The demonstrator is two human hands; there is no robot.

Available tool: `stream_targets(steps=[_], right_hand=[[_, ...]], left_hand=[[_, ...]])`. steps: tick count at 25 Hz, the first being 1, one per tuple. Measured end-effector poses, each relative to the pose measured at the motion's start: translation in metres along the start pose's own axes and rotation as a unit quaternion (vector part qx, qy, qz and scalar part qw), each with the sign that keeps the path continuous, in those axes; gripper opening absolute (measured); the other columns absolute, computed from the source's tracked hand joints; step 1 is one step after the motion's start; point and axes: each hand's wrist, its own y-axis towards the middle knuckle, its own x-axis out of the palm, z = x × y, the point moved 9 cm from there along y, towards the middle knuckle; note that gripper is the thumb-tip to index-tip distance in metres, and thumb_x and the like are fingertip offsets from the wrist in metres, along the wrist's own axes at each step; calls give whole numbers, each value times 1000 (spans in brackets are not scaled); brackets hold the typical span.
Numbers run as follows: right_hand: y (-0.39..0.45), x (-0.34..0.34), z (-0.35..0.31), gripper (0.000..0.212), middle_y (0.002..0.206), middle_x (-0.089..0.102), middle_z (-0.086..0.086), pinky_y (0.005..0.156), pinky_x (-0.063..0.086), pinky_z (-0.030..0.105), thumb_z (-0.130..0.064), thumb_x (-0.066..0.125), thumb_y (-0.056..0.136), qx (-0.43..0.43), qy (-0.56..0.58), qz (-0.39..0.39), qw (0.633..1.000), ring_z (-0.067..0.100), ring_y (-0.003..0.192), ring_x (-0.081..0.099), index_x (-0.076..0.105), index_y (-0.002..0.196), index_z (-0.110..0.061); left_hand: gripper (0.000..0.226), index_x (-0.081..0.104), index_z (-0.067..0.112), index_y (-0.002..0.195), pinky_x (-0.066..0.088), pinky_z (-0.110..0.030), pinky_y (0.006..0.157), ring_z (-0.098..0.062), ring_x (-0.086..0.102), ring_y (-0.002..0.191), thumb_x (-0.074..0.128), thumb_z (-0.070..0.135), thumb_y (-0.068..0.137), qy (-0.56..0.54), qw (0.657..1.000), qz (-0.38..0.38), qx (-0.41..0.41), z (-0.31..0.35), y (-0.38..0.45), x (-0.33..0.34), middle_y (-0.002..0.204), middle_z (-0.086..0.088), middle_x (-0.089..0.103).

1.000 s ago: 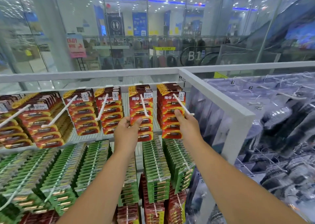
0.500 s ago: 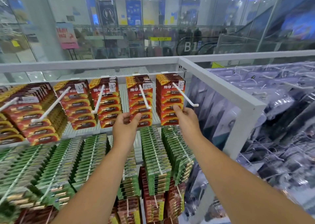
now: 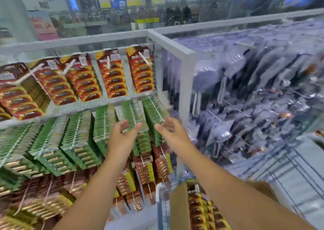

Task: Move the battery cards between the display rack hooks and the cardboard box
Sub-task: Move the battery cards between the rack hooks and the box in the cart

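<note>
- Now both hands, left hand and right hand, have dropped from the red battery cards, fingers loosely spread, empty.
- Likely heading nearer, toward the cardboard box.

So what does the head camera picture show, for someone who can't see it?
Two bare hands, the left hand and the right hand, reach empty toward green battery cards on a white display rack. Red battery cards hang above, and a cardboard box of cards sits below right.
</note>
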Motion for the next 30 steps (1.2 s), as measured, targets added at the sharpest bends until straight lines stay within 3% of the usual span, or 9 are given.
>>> stream_targets(steps=[2, 5, 7, 10, 16, 19, 22, 27, 30], right_hand=[[-31, -31, 32, 57, 144, 52, -8, 109, 42, 29, -46, 70, 95, 13, 13, 13, 1000, 11, 135, 50, 50, 144, -24], [-75, -93, 93, 49, 138, 55, -9, 110, 41, 29, -43, 69, 96, 47, 20, 53, 997, 10, 133, 51, 53, 138, -25], [-104, -142, 140, 50, 138, 54, -9, 105, 41, 26, -45, 68, 96, 92, 19, 90, 992, 11, 132, 51, 51, 139, -26], [-144, -204, 202, 54, 140, 52, -8, 101, 40, 26, -48, 67, 97, 163, 17, 131, 978, 12, 131, 50, 49, 143, -25], [-195, -285, 311, 45, 116, 63, -6, 78, 46, 21, -40, 71, 96, 259, -16, 227, 939, 4, 99, 60, 57, 133, -18], [-200, -298, 362, 49, 118, 64, -2, 87, 50, 27, -45, 70, 95, 300, -23, 236, 924, 12, 103, 63, 56, 133, -17], [-195, -298, 416, 77, 129, 63, -1, 100, 54, 41, -73, 64, 78, 339, -63, 232, 909, 18, 115, 64, 55, 136, -23], [-171, -291, 461, 57, 136, 54, 5, 97, 43, 29, -49, 62, 97, 353, -123, 225, 900, 20, 120, 56, 51, 142, -16], [-158, -288, 483, 54, 140, 50, 6, 106, 39, 34, -47, 60, 100, 360, -199, 225, 883, 23, 129, 49, 48, 142, -15]], left_hand=[[55, 54, 29, 136, 51, -37, 98, -16, 58, 116, 73, 51, 91, 3, 1000, -20, -7, -15, -32, 24, 134, 9, 57], [40, 57, 24, 126, 51, -20, 71, -3, 62, 92, 75, 39, 93, 1, 999, -47, -1, -35, -75, 70, 125, 7, 62], [39, 58, 23, 124, 46, -23, 74, 4, 58, 87, 75, 38, 93, 10, 997, -69, -19, -55, -99, 107, 118, 7, 63], [44, 59, 23, 129, 48, -28, 80, -7, 59, 98, 74, 43, 93, 35, 991, -121, -53, -88, -131, 167, 120, 8, 62], [42, 60, 19, 125, 39, -8, 67, 5, 55, 87, 77, 38, 92, 100, 966, -214, -105, -172, -190, 287, 120, 5, 63], [32, 60, 28, 111, 49, -17, 77, -4, 62, 94, 79, 42, 89, 129, 950, -245, -146, -228, -213, 334, 118, 5, 66], [43, 60, 25, 120, 56, -41, 95, -17, 66, 104, 77, 48, 88, 178, 931, -261, -182, -286, -225, 372, 120, 3, 68], [45, 59, 23, 129, 47, -27, 73, -10, 60, 94, 71, 48, 94, 244, 904, -274, -219, -345, -230, 413, 119, 6, 68], [41, 58, 24, 126, 40, -26, 66, -10, 57, 90, 69, 47, 95, 276, 894, -277, -218, -363, -229, 435, 117, 5, 69]])
